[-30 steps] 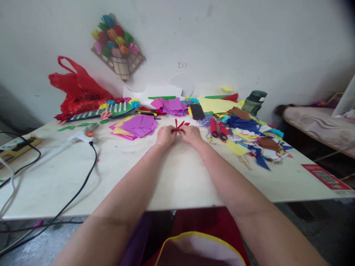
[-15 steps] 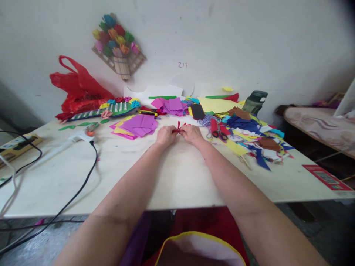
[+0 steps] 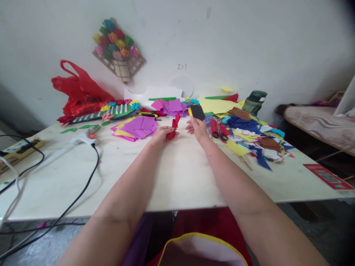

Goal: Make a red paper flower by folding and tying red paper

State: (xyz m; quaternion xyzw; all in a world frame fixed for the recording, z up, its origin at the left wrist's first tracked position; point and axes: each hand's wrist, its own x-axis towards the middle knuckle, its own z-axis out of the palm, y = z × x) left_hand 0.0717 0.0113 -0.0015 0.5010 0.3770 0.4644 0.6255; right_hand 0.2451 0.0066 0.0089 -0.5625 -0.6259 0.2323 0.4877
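My left hand point(image 3: 163, 135) pinches a piece of gathered red paper point(image 3: 174, 129), its upper tip pointing up and its lower part partly behind my fingers. To the right of it, apart from the paper, my right hand point(image 3: 198, 128) is held with its fingers spread and nothing visible in them. Just beyond the right hand lies a black phone point(image 3: 197, 112). Close by on the right are black-handled scissors point(image 3: 220, 133) on a red piece. A stack of purple, pink and yellow sheets point(image 3: 138, 128) lies left of my left hand.
Coloured scraps point(image 3: 257, 138) cover the right side, with a green bottle point(image 3: 254, 102) behind them. At left lie a white glue gun point(image 3: 84, 137), its black cord point(image 3: 90, 173) and a red plastic bag point(image 3: 80, 88). The table's front edge point(image 3: 191, 209) runs below my forearms.
My hands have parted; the right has let go of the red paper and moved a little right. The red paper stays in my left hand, now turned more upright.
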